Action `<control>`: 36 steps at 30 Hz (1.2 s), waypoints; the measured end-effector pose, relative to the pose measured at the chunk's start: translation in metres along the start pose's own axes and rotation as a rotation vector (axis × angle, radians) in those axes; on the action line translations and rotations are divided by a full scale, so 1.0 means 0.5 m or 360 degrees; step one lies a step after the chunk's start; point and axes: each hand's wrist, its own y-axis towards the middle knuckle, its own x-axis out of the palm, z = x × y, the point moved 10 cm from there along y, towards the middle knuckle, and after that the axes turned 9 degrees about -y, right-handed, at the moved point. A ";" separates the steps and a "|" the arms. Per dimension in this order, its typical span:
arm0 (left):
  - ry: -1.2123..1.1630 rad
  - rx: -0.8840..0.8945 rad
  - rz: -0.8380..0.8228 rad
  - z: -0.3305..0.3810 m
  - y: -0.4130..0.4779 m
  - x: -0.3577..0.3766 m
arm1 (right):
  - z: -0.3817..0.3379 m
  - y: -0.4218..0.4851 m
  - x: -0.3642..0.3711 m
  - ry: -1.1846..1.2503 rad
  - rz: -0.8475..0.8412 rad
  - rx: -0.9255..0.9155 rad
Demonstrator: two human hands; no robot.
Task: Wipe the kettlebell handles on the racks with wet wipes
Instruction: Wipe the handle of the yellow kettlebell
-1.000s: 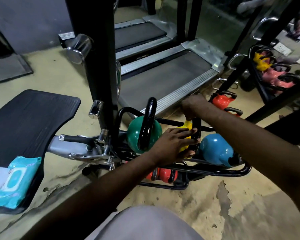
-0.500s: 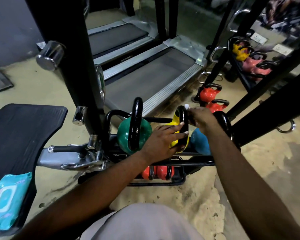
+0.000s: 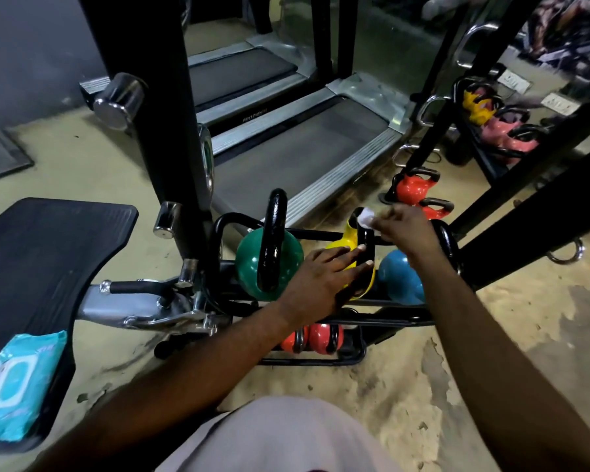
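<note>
White wet wipe (image 3: 365, 217): pinched in right hand (image 3: 406, 229) fingertips, atop black handle (image 3: 367, 238) of yellow kettlebell (image 3: 349, 236); left hand (image 3: 324, 281) fingers straight, flat against it.

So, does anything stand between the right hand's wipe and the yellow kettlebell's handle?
Nothing visible does. The wipe in the right hand is at the top of the handle; the left hand rests lower on the yellow kettlebell.

Dim indoor light, glare on chrome fittings, wide-angle bending at the edges, soft blur top right.
</note>
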 end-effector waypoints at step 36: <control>-0.0520 -0.0857 -0.0061 -0.221 0.242 -0.085 | 0.090 -0.127 0.037 0.0638 0.0020 0.0072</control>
